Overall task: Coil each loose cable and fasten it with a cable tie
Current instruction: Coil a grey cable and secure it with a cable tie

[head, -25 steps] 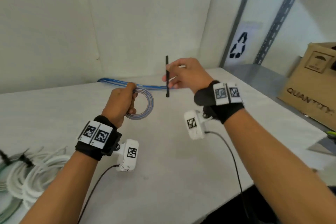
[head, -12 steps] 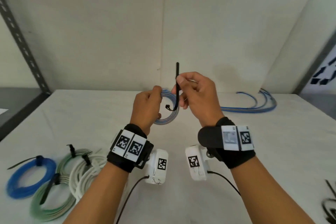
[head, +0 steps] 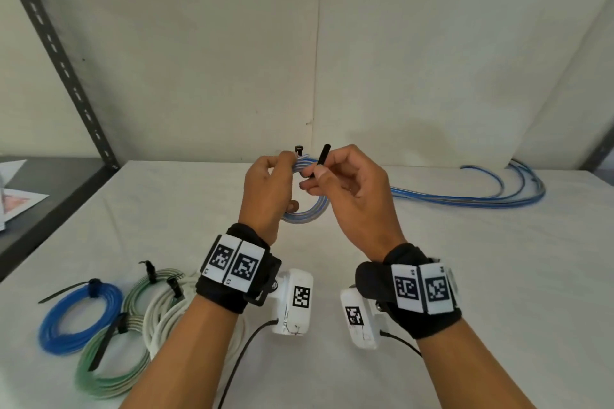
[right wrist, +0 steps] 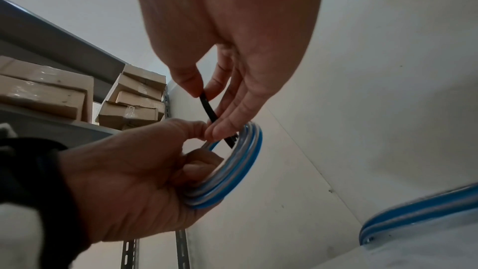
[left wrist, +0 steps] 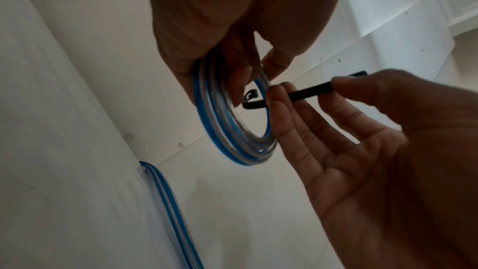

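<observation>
Over the table [head: 465, 276] we grip the coil [head: 304, 214] in our left hand [head: 265, 191] at centre, while our right hand [head: 352, 196], at its three o'clock, pinches the tie [head: 321, 156] threaded through it.

A white table [head: 465, 276] carries, near left, tied coils touching one another: a blue coil [head: 78, 319], a green coil [head: 109, 372] and a white coil [head: 166, 319], each bound with black cable ties. At far right lies a loose blue cable [head: 481, 201].
</observation>
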`<state>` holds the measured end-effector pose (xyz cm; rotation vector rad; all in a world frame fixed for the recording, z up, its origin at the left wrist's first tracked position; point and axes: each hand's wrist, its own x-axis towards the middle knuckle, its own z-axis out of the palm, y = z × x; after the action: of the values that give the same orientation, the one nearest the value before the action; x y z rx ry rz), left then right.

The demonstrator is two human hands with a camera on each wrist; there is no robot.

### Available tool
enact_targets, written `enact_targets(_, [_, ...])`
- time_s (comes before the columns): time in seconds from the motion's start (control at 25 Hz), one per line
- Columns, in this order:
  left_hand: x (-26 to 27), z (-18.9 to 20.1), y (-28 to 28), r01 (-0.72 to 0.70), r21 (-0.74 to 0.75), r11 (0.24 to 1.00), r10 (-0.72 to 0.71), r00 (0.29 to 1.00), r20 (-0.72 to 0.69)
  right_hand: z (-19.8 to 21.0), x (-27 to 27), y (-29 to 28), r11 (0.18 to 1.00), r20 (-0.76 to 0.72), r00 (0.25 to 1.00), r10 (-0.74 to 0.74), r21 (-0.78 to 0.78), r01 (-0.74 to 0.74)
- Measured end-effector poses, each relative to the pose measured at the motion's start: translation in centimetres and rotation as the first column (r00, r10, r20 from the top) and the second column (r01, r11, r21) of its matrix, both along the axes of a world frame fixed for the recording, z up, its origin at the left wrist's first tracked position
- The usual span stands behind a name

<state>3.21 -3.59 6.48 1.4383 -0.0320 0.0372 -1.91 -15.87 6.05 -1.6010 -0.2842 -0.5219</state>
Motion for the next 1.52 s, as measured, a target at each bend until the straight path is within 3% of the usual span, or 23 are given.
enact_targets(0.08, [0.1, 0.1, 0.2, 0.018, -0.025, 1.0, -0.018, 1.0, -0.002, 0.0, 0.0, 0.2, 1.0, 0.013, 1.0, 0.023, -0.019, -0.023])
enact_targets(0.2, [-0.1, 0.4, 0.6, 0.02, 0.02, 1.0, -0.022, 0.995, 0.101, 0.2, -0.3, 0.5, 0.999, -0.013, 0.999, 0.035, 0.005, -0.035])
enact_targets(0.36, [0.2, 0.6, 1.4, -0.025, 0.069, 0.997, 0.007, 0.97, 0.242, 1.1, -0.6, 0.0, 0.992, -0.097, 0.995, 0.008, 0.128, 0.004])
enact_targets(0.48, [0.1, 0.6, 1.3, 0.005, 0.114, 0.993, -0.041, 0.95, 0.31, 1.5, -0.7, -0.5, 0.972, -0.11, 0.992, 0.068, 0.232, -0.041])
enact_targets(0.64, [-0.4, 0.7, 1.1, 0.0, 0.194, 0.981, -0.076, 0.921, 0.382, 1.4, -0.7, -0.8, 0.975, -0.17, 0.98, 0.104, 0.214, -0.067])
enact_targets(0.76, [-0.6, 0.8, 1.0, -0.013, 0.218, 0.976, -0.083, 0.902, 0.424, 1.2, -0.6, -1.1, 0.984, -0.247, 0.964, 0.099, 0.17, -0.058])
enact_targets(1.0, [-1.1, 0.8, 0.6, 0.069, 0.3, 0.951, -0.201, 0.876, 0.438, 1.7, -0.7, -2.1, 0.93, -0.316, 0.927, 0.204, 0.358, -0.083])
enact_targets(1.12, [-1.2, 0.9, 0.6, 0.076, 0.324, 0.943, -0.231, 0.852, 0.471, 1.8, -0.8, -2.4, 0.929, -0.332, 0.92, 0.209, 0.361, -0.081])
enact_targets(1.52, [-1.3, 0.3, -0.1, -0.006, 0.31, 0.951, -0.186, 0.789, 0.586, 1.9, -0.8, -2.4, 0.926, -0.369, 0.907, 0.204, 0.374, -0.056])
